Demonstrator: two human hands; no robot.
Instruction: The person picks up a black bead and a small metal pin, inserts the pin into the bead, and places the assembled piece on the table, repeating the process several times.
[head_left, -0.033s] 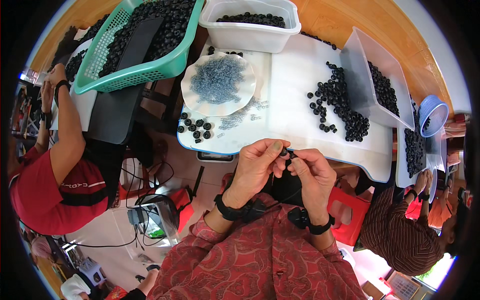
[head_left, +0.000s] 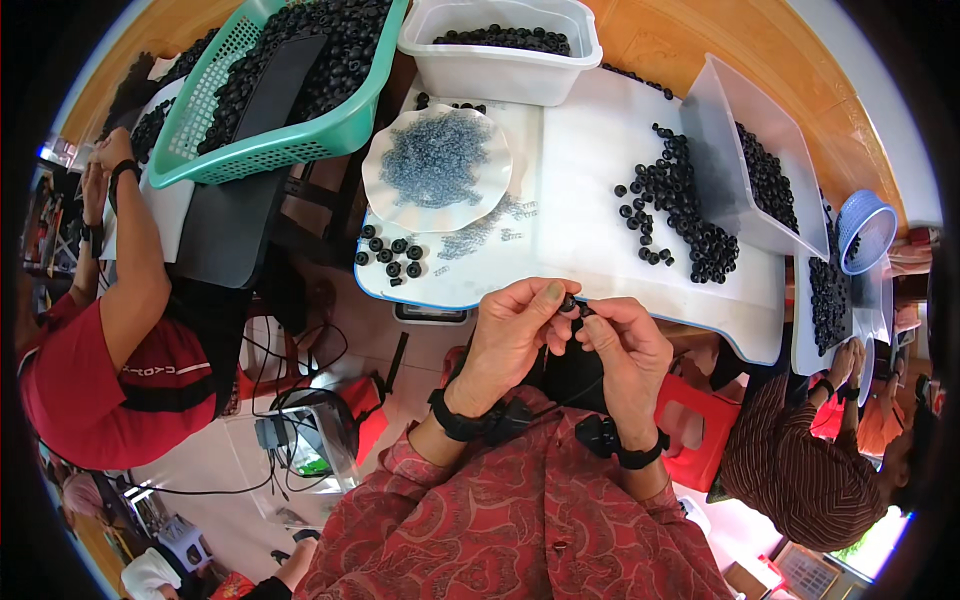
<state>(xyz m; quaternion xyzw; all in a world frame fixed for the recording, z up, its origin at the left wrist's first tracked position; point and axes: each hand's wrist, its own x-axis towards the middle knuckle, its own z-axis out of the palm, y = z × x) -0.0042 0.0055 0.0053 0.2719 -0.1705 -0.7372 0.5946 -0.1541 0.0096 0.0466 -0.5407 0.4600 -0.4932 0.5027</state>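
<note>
Just past the table's front edge, my left hand (head_left: 515, 330) and my right hand (head_left: 630, 345) meet, both closed in a pinch. Between the fingertips is a small black round part (head_left: 569, 304). A second dark piece (head_left: 584, 311) shows by the right fingertips; whether it is joined to the first I cannot tell. On the white table (head_left: 590, 230), a scalloped white plate (head_left: 378, 190) holds a heap of tiny grey spring-like coils (head_left: 435, 160). More coils (head_left: 470, 238) lie loose beside it. Several black round parts (head_left: 392, 257) sit near the left corner, and a larger pile (head_left: 680, 195) lies at right.
A green basket (head_left: 345, 140) full of black parts stands at far left. Behind the table's middle is a white tub (head_left: 500, 82), and a clear bin (head_left: 720, 150) stands right. Co-workers sit on both sides, a red sleeve (head_left: 80, 350) at left and a striped shirt (head_left: 790, 460) at right.
</note>
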